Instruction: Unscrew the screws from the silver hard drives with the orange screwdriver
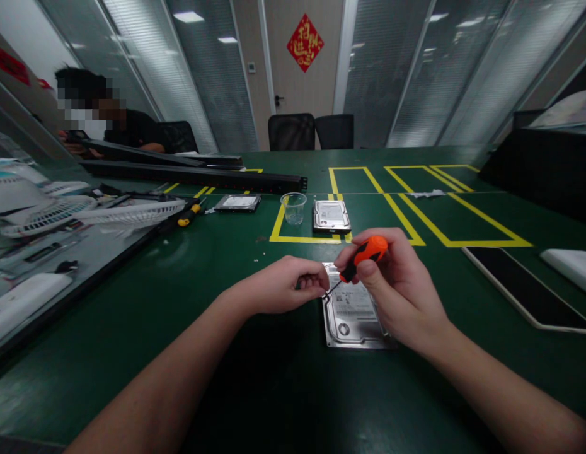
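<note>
A silver hard drive [354,315] with a white label lies on the green table in front of me. My right hand [401,284] grips an orange and black screwdriver [371,249], its shaft slanting down to the drive's left edge. Around the tip, the fingers of my left hand [293,284] are curled and pinched together. Whatever they may hold there is too small to make out. My right fingers and palm cover the drive's upper right part.
Beyond the drive stand a clear plastic cup [293,209] and a second hard drive [331,216]; another drive [237,202] lies farther left. A yellow and black screwdriver [189,215] rests beside a cluttered tray [108,252]. A dark flat panel [529,287] lies right. A person [132,129] sits far left.
</note>
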`<state>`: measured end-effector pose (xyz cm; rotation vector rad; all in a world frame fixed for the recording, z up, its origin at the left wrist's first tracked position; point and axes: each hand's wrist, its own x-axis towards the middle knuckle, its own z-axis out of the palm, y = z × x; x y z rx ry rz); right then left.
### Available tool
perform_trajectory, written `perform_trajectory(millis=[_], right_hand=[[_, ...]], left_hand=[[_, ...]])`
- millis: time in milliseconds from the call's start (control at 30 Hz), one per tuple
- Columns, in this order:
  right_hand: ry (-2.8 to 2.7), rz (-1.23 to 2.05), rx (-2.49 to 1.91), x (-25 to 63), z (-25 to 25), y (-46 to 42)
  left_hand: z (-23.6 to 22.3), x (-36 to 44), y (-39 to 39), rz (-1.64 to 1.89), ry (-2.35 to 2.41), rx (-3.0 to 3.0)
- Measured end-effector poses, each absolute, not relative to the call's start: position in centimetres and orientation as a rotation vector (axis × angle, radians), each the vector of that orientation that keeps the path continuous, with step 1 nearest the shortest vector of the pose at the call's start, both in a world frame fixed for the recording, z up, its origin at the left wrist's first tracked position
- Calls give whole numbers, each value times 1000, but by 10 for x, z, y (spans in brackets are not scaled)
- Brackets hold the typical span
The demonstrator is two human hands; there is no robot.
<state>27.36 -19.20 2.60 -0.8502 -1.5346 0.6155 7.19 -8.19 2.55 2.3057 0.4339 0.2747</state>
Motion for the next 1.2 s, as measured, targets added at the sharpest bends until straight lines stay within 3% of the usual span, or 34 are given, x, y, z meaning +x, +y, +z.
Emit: perform_trajectory(millis=[467, 733, 867, 1200], right_hand=[[-1677, 543, -978, 267, 44, -181], [-1654, 718, -890, 265, 65, -167], [-1562, 817, -767, 256, 61, -165], [-1530, 705, -801, 250, 50, -171]], left_hand=[[21, 75, -83, 385, 380, 2307], [21, 73, -81, 364, 439, 2280], [20, 72, -79, 369, 394, 2287], [24, 71, -79, 341, 339, 2305]])
